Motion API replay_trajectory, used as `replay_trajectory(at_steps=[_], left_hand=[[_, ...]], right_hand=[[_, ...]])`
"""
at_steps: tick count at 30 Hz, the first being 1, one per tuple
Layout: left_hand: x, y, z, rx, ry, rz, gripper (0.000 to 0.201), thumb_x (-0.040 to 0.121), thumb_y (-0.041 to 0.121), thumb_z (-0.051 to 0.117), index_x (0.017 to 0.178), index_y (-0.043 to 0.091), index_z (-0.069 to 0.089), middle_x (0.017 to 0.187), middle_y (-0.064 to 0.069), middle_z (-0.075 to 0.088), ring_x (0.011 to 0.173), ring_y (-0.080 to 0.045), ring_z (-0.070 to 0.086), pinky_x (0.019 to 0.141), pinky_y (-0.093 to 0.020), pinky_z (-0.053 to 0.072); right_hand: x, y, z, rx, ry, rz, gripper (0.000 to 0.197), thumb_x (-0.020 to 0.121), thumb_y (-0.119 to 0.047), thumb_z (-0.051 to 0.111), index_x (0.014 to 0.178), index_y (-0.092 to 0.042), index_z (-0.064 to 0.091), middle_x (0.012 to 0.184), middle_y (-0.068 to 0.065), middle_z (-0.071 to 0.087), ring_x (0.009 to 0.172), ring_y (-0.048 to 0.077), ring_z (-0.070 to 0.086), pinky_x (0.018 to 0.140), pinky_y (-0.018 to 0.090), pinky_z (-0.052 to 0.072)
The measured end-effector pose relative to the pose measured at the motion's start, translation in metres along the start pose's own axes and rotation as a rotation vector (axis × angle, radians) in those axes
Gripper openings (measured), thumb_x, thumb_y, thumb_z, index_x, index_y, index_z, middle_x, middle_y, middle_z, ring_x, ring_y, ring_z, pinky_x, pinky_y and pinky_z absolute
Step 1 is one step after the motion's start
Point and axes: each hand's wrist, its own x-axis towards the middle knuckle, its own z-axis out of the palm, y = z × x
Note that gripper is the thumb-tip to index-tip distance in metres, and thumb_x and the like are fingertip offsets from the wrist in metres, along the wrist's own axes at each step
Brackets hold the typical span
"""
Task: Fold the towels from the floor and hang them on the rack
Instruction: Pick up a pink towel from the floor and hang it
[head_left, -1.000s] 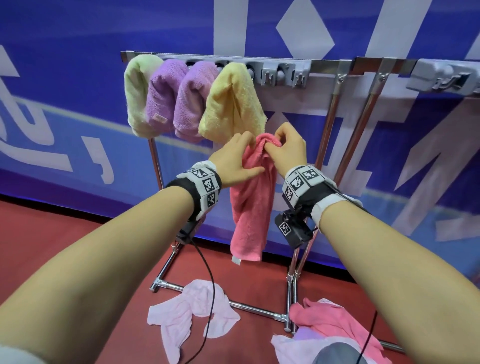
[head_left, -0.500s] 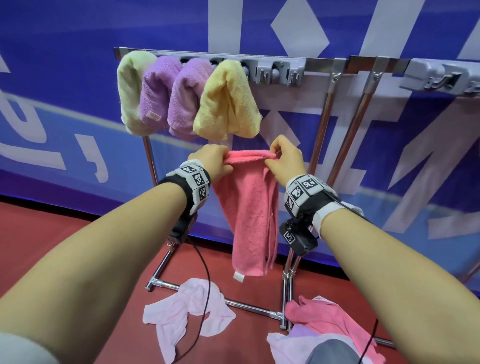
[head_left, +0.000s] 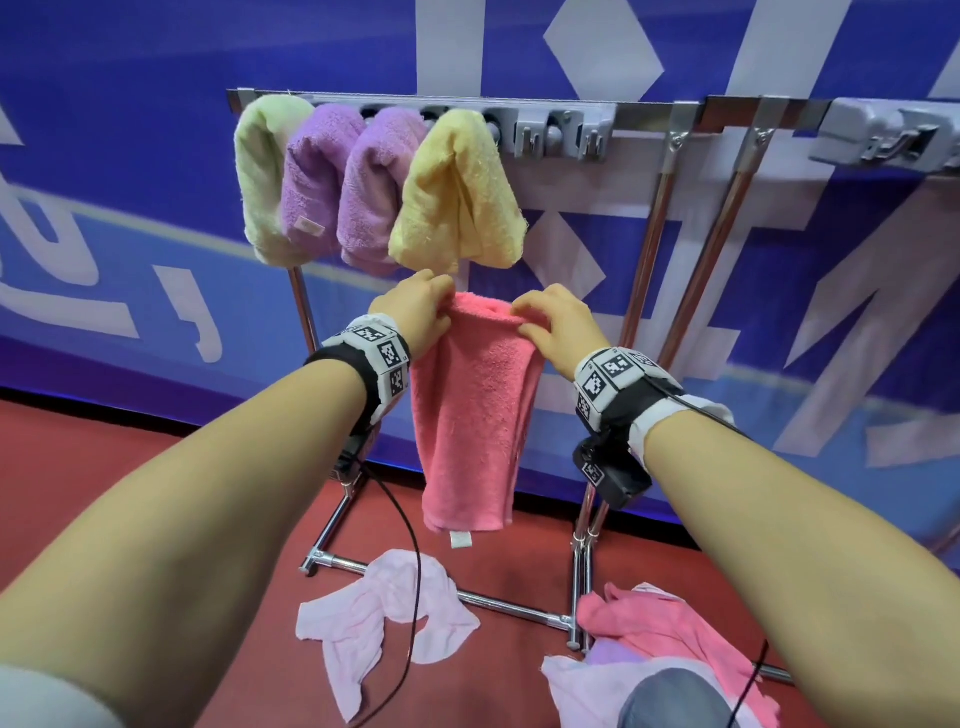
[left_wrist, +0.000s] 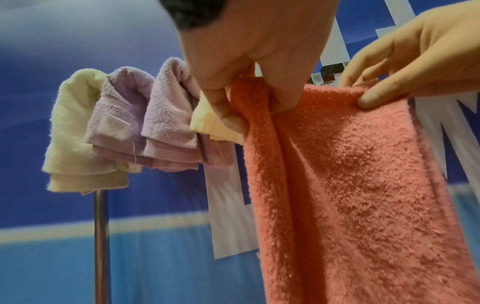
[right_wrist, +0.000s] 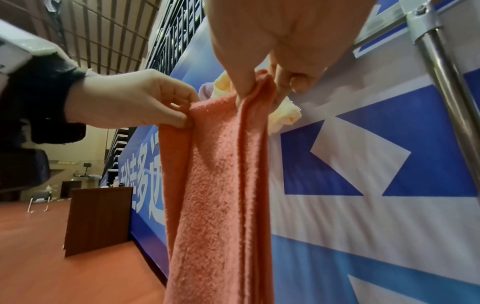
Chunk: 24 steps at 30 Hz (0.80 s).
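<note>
A folded pink towel (head_left: 472, 415) hangs in the air in front of the metal rack (head_left: 649, 111). My left hand (head_left: 421, 312) pinches its top left corner and my right hand (head_left: 550, 322) pinches its top right corner; the same towel (left_wrist: 350, 174) (right_wrist: 215, 185) fills both wrist views. On the rack's top bar hang a pale green towel (head_left: 262, 176), two purple towels (head_left: 317, 171) (head_left: 374, 182) and a yellow towel (head_left: 457, 192). The held towel's top edge sits just below the yellow one.
On the red floor lie a light pink towel (head_left: 374, 608) and a heap of pink and pale towels (head_left: 660, 639) by the rack's base bar (head_left: 498, 603). Grey clip holders (head_left: 566, 135) sit free on the bar right of the yellow towel. A blue banner stands behind.
My hands moved apart along the towel's top edge, spreading it from a bunched strip into a flat folded panel, and it now hangs a little lower on the rack.
</note>
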Motion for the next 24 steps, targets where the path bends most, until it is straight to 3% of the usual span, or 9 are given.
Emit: replay_trajectory(at_steps=[3, 7, 14, 16, 17, 19, 20, 22, 24], left_hand=[[0.0, -0.003, 0.002, 0.004, 0.028, -0.002, 0.023, 0.087, 0.012, 0.048, 0.11, 0.01, 0.053, 0.114, -0.011, 0.05, 0.107, -0.029, 0.049, 0.074, -0.035, 0.038], [-0.001, -0.005, 0.003, 0.01, -0.016, 0.013, 0.025, 0.09, 0.01, 0.043, 0.113, 0.008, 0.051, 0.116, -0.014, 0.049, 0.107, -0.031, 0.049, 0.08, -0.04, 0.042], [0.0, -0.008, 0.002, -0.005, -0.068, 0.023, 0.029, 0.087, -0.001, 0.042, 0.115, 0.002, 0.047, 0.116, -0.019, 0.049, 0.107, -0.033, 0.049, 0.088, -0.043, 0.043], [-0.002, -0.008, 0.002, 0.023, -0.086, 0.023, 0.037, 0.085, -0.003, 0.042, 0.122, 0.003, 0.042, 0.121, -0.019, 0.048, 0.112, -0.033, 0.048, 0.09, -0.045, 0.042], [-0.002, -0.01, 0.003, 0.076, -0.096, 0.031, 0.04, 0.086, -0.002, 0.042, 0.125, 0.003, 0.041, 0.123, -0.019, 0.048, 0.114, -0.033, 0.046, 0.091, -0.045, 0.042], [-0.003, -0.01, 0.004, 0.272, -0.095, 0.084, 0.033, 0.088, 0.003, 0.043, 0.121, 0.004, 0.047, 0.119, -0.016, 0.05, 0.111, -0.033, 0.045, 0.086, -0.042, 0.042], [-0.004, -0.01, 0.005, 0.353, -0.095, 0.108, 0.028, 0.089, 0.005, 0.044, 0.116, 0.004, 0.051, 0.116, -0.014, 0.05, 0.109, -0.032, 0.045, 0.081, -0.04, 0.041], [-0.005, -0.008, 0.005, 0.372, -0.1, 0.101, 0.025, 0.089, 0.005, 0.043, 0.113, 0.006, 0.051, 0.115, -0.011, 0.049, 0.106, -0.031, 0.05, 0.071, -0.037, 0.04], [-0.006, -0.008, 0.006, 0.315, -0.103, 0.072, 0.027, 0.089, 0.005, 0.042, 0.114, 0.011, 0.049, 0.116, -0.008, 0.048, 0.102, -0.03, 0.055, 0.065, -0.034, 0.038]], right_hand=[[0.004, 0.003, 0.0, -0.047, -0.013, 0.033, 0.018, 0.088, -0.013, 0.06, 0.104, -0.004, 0.061, 0.104, 0.012, 0.055, 0.094, 0.016, 0.047, 0.083, 0.017, 0.031], [0.003, 0.01, 0.001, -0.023, 0.059, 0.093, 0.019, 0.088, -0.021, 0.062, 0.089, -0.003, 0.056, 0.089, 0.005, 0.054, 0.083, 0.015, 0.046, 0.073, 0.022, 0.032], [-0.002, 0.013, -0.003, -0.022, 0.041, 0.024, 0.018, 0.086, -0.018, 0.064, 0.084, -0.009, 0.049, 0.083, 0.004, 0.051, 0.078, 0.018, 0.046, 0.068, 0.022, 0.031], [-0.001, 0.012, -0.005, 0.015, -0.009, 0.067, 0.016, 0.086, -0.014, 0.062, 0.093, -0.011, 0.048, 0.087, 0.003, 0.053, 0.083, 0.022, 0.05, 0.075, 0.028, 0.039], [-0.002, 0.011, -0.006, 0.007, -0.049, 0.08, 0.022, 0.087, -0.013, 0.06, 0.105, -0.012, 0.048, 0.091, 0.003, 0.054, 0.09, 0.025, 0.053, 0.083, 0.034, 0.042], [-0.001, 0.008, -0.006, -0.131, -0.169, 0.075, 0.042, 0.089, -0.012, 0.053, 0.129, -0.014, 0.04, 0.101, 0.004, 0.055, 0.105, 0.028, 0.052, 0.1, 0.04, 0.034], [-0.001, 0.006, -0.006, -0.23, -0.218, 0.062, 0.043, 0.09, -0.012, 0.05, 0.132, -0.014, 0.041, 0.107, 0.005, 0.055, 0.109, 0.026, 0.05, 0.102, 0.039, 0.027], [0.001, 0.004, -0.003, -0.321, -0.233, 0.026, 0.03, 0.089, -0.012, 0.047, 0.119, -0.016, 0.054, 0.106, 0.002, 0.051, 0.108, 0.022, 0.048, 0.099, 0.035, 0.023], [0.0, 0.006, 0.001, -0.264, -0.163, 0.021, 0.015, 0.086, -0.011, 0.048, 0.098, -0.018, 0.055, 0.097, -0.002, 0.044, 0.099, 0.026, 0.047, 0.093, 0.033, 0.024]])
